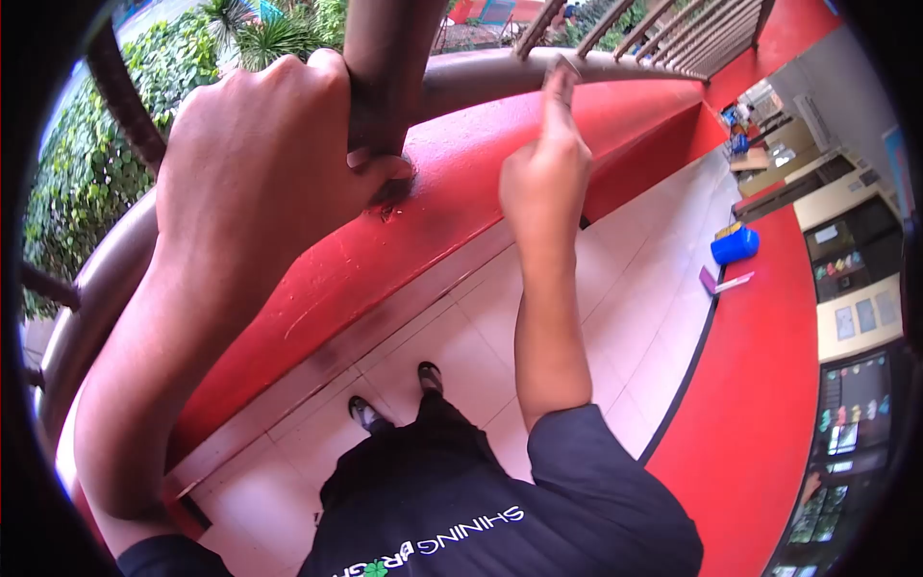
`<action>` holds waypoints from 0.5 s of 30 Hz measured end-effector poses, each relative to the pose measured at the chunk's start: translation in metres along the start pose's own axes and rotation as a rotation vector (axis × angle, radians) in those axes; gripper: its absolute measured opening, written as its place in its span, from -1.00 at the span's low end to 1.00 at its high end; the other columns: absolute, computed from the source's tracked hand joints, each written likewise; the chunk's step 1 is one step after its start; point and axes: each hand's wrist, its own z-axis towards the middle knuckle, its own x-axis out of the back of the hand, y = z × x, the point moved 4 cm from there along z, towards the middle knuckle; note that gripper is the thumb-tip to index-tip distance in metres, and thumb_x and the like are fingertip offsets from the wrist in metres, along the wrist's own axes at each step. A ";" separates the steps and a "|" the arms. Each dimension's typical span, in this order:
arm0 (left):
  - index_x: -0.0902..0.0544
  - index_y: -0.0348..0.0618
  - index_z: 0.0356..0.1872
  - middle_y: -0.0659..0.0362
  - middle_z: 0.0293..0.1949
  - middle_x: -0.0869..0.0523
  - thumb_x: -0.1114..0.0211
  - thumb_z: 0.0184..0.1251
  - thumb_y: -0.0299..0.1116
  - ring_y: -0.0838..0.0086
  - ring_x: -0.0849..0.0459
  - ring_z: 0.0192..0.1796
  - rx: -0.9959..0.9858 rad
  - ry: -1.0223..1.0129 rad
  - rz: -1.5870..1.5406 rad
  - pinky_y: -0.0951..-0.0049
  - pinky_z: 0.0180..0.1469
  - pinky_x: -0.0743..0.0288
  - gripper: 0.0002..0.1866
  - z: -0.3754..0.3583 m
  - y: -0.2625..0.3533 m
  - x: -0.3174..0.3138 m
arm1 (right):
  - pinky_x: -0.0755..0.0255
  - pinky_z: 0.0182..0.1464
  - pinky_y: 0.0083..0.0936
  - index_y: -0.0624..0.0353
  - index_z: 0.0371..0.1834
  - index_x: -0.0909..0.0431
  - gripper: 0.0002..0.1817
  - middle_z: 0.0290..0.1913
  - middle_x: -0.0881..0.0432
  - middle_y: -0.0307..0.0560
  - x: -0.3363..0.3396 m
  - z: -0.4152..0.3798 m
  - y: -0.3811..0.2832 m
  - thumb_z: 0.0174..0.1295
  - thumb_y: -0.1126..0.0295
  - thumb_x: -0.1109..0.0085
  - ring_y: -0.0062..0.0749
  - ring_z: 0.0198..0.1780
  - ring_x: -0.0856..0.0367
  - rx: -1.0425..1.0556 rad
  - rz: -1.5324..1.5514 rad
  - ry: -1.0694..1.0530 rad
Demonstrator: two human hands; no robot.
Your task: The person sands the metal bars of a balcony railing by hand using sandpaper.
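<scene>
My left hand (255, 144) is closed around a thick brown metal railing post (389, 58), with its thumb across the near side just above the red ledge (452, 159). Dark marks show on the ledge beside that thumb. Farther along, my right hand (548, 159) reaches up to the lower brown rail (471, 82). One finger is stretched out, its darkish tip at the rail. The other fingers look folded and are partly hidden. I can make out nothing held in this hand.
Below me are pale floor tiles (452, 356) and my shoes (430, 377). A blue bin (735, 246) and a purple-pink dustpan-like object (711, 281) stand near the red wall (745, 413) with windows. Leafy plants (87, 163) grow beyond the railing.
</scene>
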 end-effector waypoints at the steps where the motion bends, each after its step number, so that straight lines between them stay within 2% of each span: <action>1: -0.78 -0.08 -0.27 0.01 -0.47 -0.82 -0.72 0.00 0.09 0.04 -0.85 -0.38 0.038 0.018 -0.004 0.06 -0.27 -0.74 -0.50 0.000 -0.001 0.002 | -0.48 0.46 -0.10 0.36 0.64 -0.34 -0.11 0.57 -0.33 0.50 0.003 0.007 0.004 0.07 0.86 0.19 0.21 0.56 -0.41 -0.062 0.012 -0.033; 3: -0.77 -0.12 -0.26 0.02 -0.48 -0.81 -0.73 0.00 0.07 0.03 -0.85 -0.39 0.029 -0.021 -0.016 0.08 -0.27 -0.74 -0.49 0.001 0.001 0.004 | -0.56 0.36 -0.06 0.34 0.66 -0.30 -0.12 0.57 -0.34 0.48 0.006 -0.021 -0.035 0.11 0.84 0.20 0.30 0.45 -0.54 0.281 -0.040 -0.174; 4: -0.79 -0.14 -0.30 0.02 -0.48 -0.81 -0.72 0.00 0.08 0.05 -0.85 -0.40 0.014 0.032 0.002 0.09 -0.27 -0.75 -0.50 0.000 0.002 0.006 | -0.57 0.34 -0.01 0.30 0.68 -0.29 -0.10 0.57 -0.35 0.47 0.001 -0.036 -0.048 0.11 0.83 0.20 0.37 0.39 -0.59 0.448 -0.045 -0.151; 5: -0.79 -0.14 -0.30 0.02 -0.48 -0.81 -0.72 0.00 0.08 0.05 -0.85 -0.40 0.041 0.027 0.018 0.09 -0.27 -0.75 -0.50 -0.001 0.000 0.006 | -0.57 0.34 -0.01 0.30 0.68 -0.29 -0.10 0.57 -0.35 0.47 0.004 -0.028 -0.044 0.11 0.83 0.20 0.37 0.39 -0.59 0.461 -0.020 -0.163; 7: -0.81 -0.13 -0.39 0.02 -0.47 -0.82 -0.72 0.00 0.11 0.06 -0.85 -0.41 0.035 -0.069 0.072 0.09 -0.26 -0.75 -0.52 0.000 0.005 0.005 | -0.49 0.48 -0.12 0.20 0.73 -0.25 -0.11 0.59 -0.31 0.59 0.024 0.011 0.016 0.21 0.82 0.15 0.23 0.52 -0.52 -0.387 -0.144 -0.366; 9: -0.82 -0.12 -0.45 0.04 -0.49 -0.81 -0.70 0.01 0.15 0.09 -0.84 -0.41 0.054 -0.058 0.080 0.09 -0.24 -0.75 -0.51 0.002 0.009 0.009 | -0.37 0.59 -0.22 0.31 0.74 -0.17 -0.17 0.62 -0.34 0.47 0.034 0.026 0.106 0.31 0.83 0.13 0.08 0.62 -0.42 -0.130 0.143 -0.258; 10: -0.83 -0.11 -0.45 0.05 -0.50 -0.80 -0.68 0.03 0.17 0.10 -0.84 -0.41 0.055 -0.034 0.071 0.09 -0.24 -0.75 -0.50 0.003 0.009 0.010 | -0.32 0.62 -0.26 0.37 0.73 -0.16 -0.22 0.64 -0.35 0.39 0.039 0.027 0.119 0.37 0.82 0.13 -0.01 0.64 -0.40 -0.117 0.335 -0.141; 11: -0.84 -0.10 -0.44 0.06 -0.50 -0.80 -0.67 0.04 0.18 0.11 -0.84 -0.41 0.056 -0.016 0.060 0.10 -0.23 -0.75 -0.50 0.003 0.010 0.010 | -0.28 0.65 -0.30 0.42 0.72 -0.15 -0.27 0.66 -0.36 0.32 0.044 0.024 0.129 0.43 0.81 0.14 -0.10 0.66 -0.38 -0.112 0.525 -0.027; 12: -0.85 -0.11 -0.40 0.07 -0.51 -0.80 -0.65 0.07 0.22 0.11 -0.83 -0.42 0.064 -0.013 0.050 0.11 -0.24 -0.75 -0.47 0.003 0.013 0.011 | -0.23 0.67 -0.34 0.43 0.70 -0.20 -0.34 0.66 -0.37 0.20 0.053 0.023 0.113 0.50 0.80 0.16 -0.20 0.64 -0.40 -0.241 0.777 -0.011; 15: -0.86 -0.16 -0.28 0.02 -0.43 -0.82 -0.64 0.08 0.27 0.13 -0.85 -0.32 0.123 -0.021 0.139 0.11 -0.19 -0.72 -0.39 0.002 0.016 0.011 | -0.21 0.68 -0.36 0.44 0.68 -0.24 -0.35 0.65 -0.39 0.19 0.057 0.024 0.124 0.49 0.79 0.14 -0.23 0.64 -0.41 -0.333 0.829 -0.099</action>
